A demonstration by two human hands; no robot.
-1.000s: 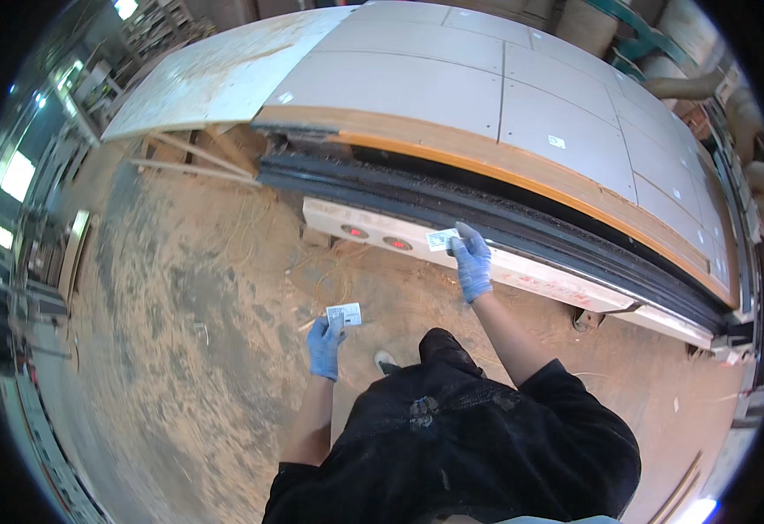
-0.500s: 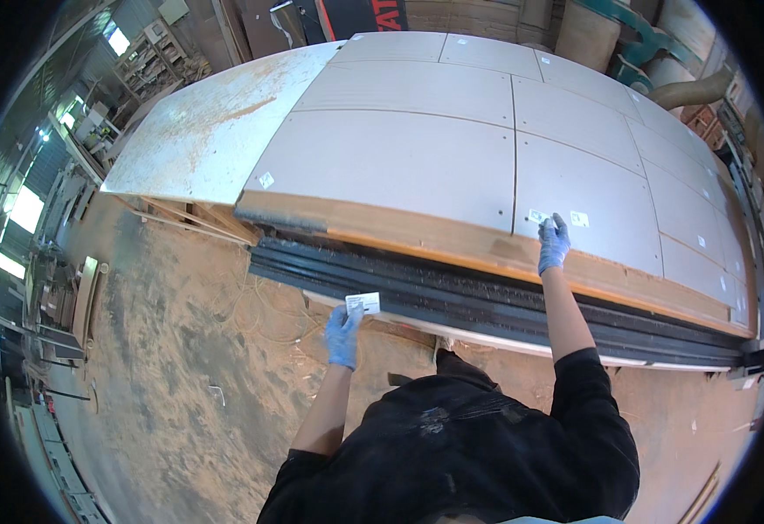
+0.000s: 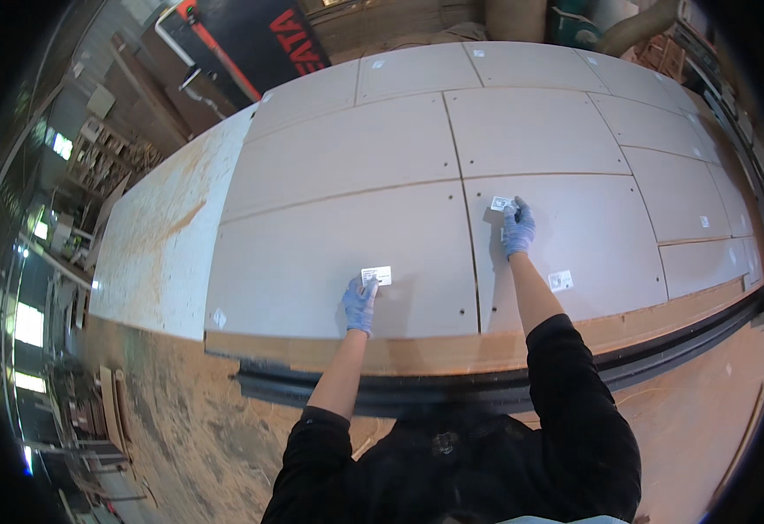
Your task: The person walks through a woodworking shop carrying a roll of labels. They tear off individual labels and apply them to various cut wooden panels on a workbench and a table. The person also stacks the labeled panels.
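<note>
Both my hands wear bluish gloves. My left hand [image 3: 360,304] is closed, pinching a small white printed label [image 3: 376,275] above the near left grey panel [image 3: 338,253]. Farther away and to the right, my right hand [image 3: 518,229] pinches another white label [image 3: 502,203] over the neighbouring grey panel [image 3: 591,223], close to its left edge. Whether this label touches the surface I cannot tell. A separate white label [image 3: 560,280] lies flat on that same panel, nearer to me, beside my right forearm.
Cut grey panels with narrow gaps cover the wide table, several bearing labels. Its near edge has a brown board [image 3: 399,356] and a black rail [image 3: 399,393]. A dusty white sheet [image 3: 163,236] adjoins on the left. Behind stand a dark cabinet [image 3: 242,44] and a thick hose [image 3: 639,31].
My body has leaned in over the table. My left hand has come from beside the table to above the panel, still holding its label. My right hand has moved farther across its panel.
</note>
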